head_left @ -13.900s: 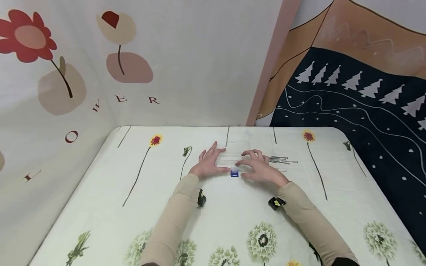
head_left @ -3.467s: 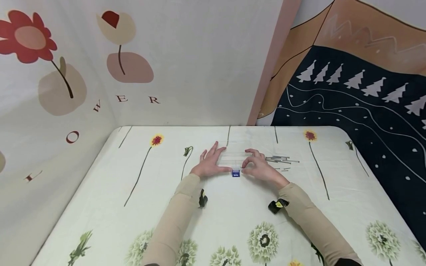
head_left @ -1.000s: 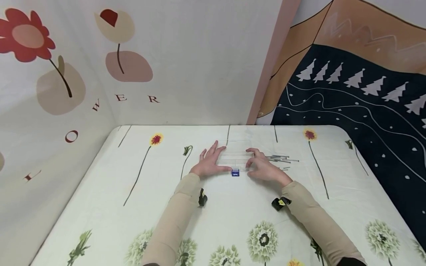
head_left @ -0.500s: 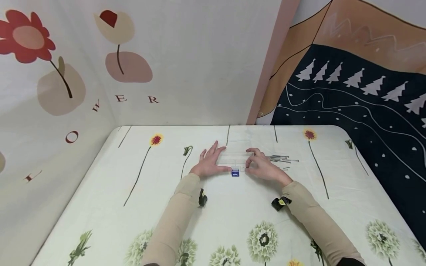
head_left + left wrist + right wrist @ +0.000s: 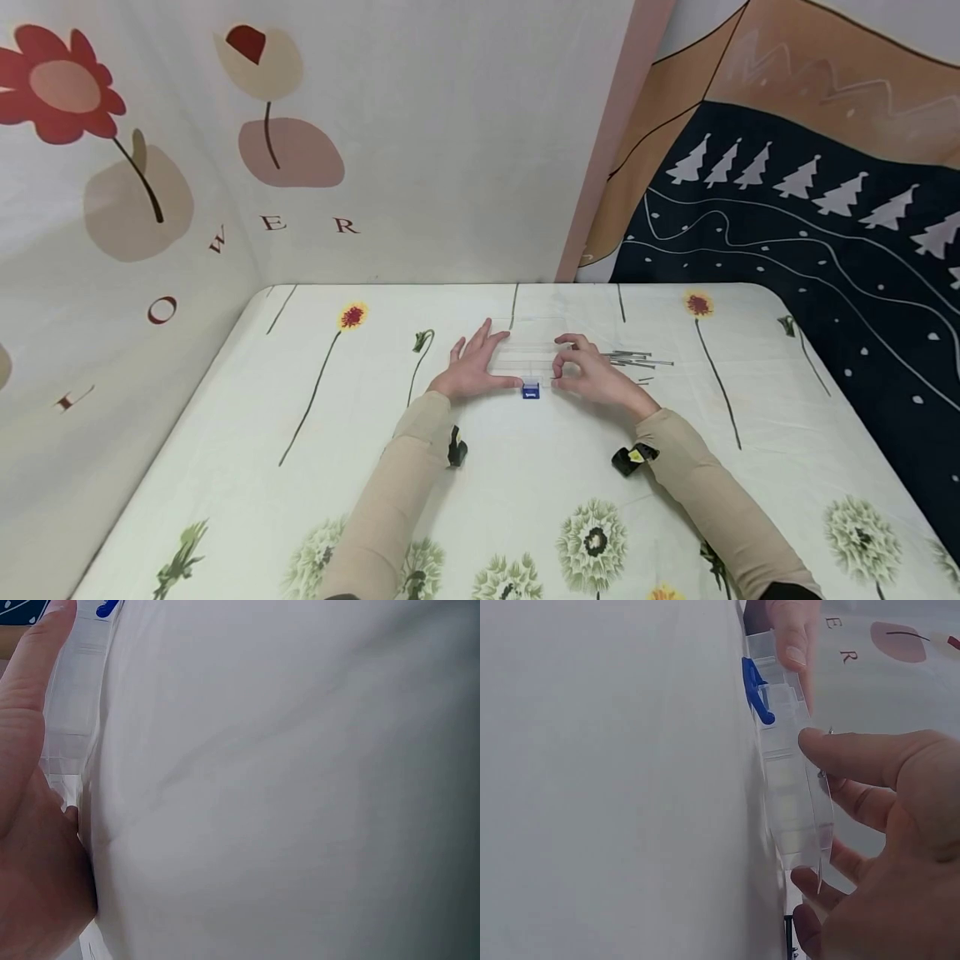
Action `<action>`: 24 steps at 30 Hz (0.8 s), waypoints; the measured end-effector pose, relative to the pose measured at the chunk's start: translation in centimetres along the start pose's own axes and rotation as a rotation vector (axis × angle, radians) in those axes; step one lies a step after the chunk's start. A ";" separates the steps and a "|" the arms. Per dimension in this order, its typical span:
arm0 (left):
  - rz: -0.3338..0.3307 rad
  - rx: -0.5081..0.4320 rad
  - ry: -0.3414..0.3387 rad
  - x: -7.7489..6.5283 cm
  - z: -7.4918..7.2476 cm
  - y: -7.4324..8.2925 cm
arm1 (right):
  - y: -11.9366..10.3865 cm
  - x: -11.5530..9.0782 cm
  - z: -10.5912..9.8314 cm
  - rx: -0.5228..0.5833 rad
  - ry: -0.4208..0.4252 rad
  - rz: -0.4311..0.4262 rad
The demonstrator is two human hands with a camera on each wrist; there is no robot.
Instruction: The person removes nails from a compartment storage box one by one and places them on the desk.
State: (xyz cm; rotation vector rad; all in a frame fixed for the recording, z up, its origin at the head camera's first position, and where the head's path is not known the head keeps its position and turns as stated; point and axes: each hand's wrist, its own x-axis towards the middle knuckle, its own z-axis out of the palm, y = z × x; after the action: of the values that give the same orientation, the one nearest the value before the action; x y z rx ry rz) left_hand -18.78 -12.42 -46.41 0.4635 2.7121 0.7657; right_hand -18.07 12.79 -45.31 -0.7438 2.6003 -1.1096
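Observation:
A clear plastic compartment box with a blue latch lies on the table between my hands. My left hand rests spread against its left side, fingers straight, the thumb reaching the front edge beside the latch. Over the box's front right part, my right hand pinches a small nail between thumb and forefinger. A shiny end of this nail shows by the thumb in the right wrist view; the rest is mostly hidden. The other right fingers curve along the box's right side.
Several long nails lie in a loose pile just right of my right hand. A few short nails lie in front of them. The table has a flower-printed white cloth, and printed curtains hang behind its far edge.
Compared with 3.5 seconds ago, my right hand has shifted slightly right, away from the latch. Its thumb and forefinger, apart a second ago, now close on the small nail. My left hand stays put.

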 end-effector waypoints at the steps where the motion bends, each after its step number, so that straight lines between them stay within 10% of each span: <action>1: -0.001 0.000 0.002 0.0 0.0 0.0 | 0.0 0.0 0.0 0.011 0.003 -0.001; 24: 0.028 -0.006 0.025 -0.3 0.1 0.0 | 0.7 -1.2 -2.3 0.192 0.070 0.031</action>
State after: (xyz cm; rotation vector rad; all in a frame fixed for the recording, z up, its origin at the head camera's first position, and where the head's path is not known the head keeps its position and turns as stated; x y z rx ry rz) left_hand -18.43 -12.50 -46.46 0.4949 2.7311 0.7916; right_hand -18.16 15.29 -44.20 -0.6310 2.5049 -1.3750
